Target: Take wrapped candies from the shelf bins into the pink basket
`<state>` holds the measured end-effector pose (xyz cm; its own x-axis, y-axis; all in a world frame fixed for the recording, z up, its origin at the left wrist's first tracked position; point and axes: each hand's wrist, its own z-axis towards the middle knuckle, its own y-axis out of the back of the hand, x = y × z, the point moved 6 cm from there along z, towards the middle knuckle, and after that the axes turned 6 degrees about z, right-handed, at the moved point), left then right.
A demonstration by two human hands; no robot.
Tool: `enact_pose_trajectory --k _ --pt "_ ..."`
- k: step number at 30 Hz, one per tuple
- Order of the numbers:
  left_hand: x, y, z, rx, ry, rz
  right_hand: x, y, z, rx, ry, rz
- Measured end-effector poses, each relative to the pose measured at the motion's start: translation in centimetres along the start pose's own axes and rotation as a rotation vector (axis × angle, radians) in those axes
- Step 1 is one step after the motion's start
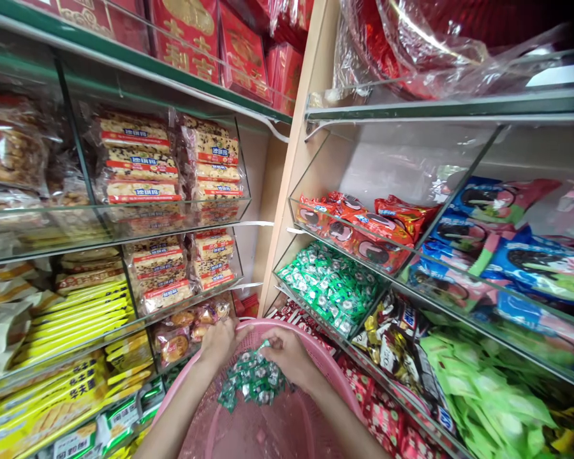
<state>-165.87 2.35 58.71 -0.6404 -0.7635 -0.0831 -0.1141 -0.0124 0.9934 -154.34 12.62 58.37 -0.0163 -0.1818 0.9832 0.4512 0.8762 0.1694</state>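
A pink plastic basket (335,360) with a mesh wall stands in front of me. My left hand (219,341) is closed over its far rim, left of the middle. Inside, a small heap of green-wrapped candies (254,377) lies toward the far side. My right hand (289,356) reaches over the basket, its thumb and fingers pinched together on a green-wrapped candy at the top of the heap. Just beyond, a glass bin holds many more green candies (328,287) of the same look.
Glass-fronted shelves close in on both sides. At left are packaged snack bars (141,159) and yellow packets (76,319). At right are red packets (363,223), blue-and-pink packets (530,261) and light green packets (488,382). A wooden upright (291,153) divides the shelves.
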Motion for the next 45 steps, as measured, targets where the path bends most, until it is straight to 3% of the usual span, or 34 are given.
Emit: enact_pose_trajectory --k 3,6,11,15,20,27,30,33,37,39,42,45 --pt "-0.2 0.1 -0.1 -0.008 0.006 0.013 -4.5 0.3 0.1 -0.048 -0.169 0.053" --pt "-0.7 0.2 0.0 -0.007 -0.012 0.018 -6.7 0.6 -0.3 -0.078 -0.274 0.092" --pt "-1.1 0.2 0.3 -0.011 -0.026 0.023 -7.9 -0.1 -0.7 -0.083 -0.325 0.185" --pt "-1.2 0.0 0.4 -0.008 -0.035 0.031 -7.6 0.1 -0.6 -0.118 -0.226 -0.033" --pt "-1.2 -0.2 0.5 -0.040 -0.049 0.043 -5.5 0.6 -0.9 -0.148 -0.014 -0.482" --pt "-1.4 -0.1 0.8 -0.032 -0.035 0.040 -3.9 0.2 -1.5 -0.124 0.011 -0.880" --pt "-1.6 0.1 0.8 -0.018 -0.033 0.031 -1.4 0.0 -1.8 -0.123 0.030 -0.922" --pt "-1.9 0.3 0.8 -0.030 -0.057 0.022 3.2 0.4 -2.4 -0.154 0.118 -0.866" --pt "-2.3 0.7 0.6 -0.048 -0.087 0.004 10.3 3.0 -2.5 -0.274 0.325 -0.771" --pt "-2.2 0.8 0.6 -0.051 -0.077 -0.002 12.7 5.1 -1.9 -0.358 0.338 -0.815" --pt "-2.2 0.9 0.5 -0.066 -0.080 0.003 13.7 7.9 -0.4 -0.436 0.205 -1.007" --pt "-1.9 1.0 0.5 -0.071 -0.075 0.005 12.8 9.2 0.8 -0.420 0.078 -1.165"
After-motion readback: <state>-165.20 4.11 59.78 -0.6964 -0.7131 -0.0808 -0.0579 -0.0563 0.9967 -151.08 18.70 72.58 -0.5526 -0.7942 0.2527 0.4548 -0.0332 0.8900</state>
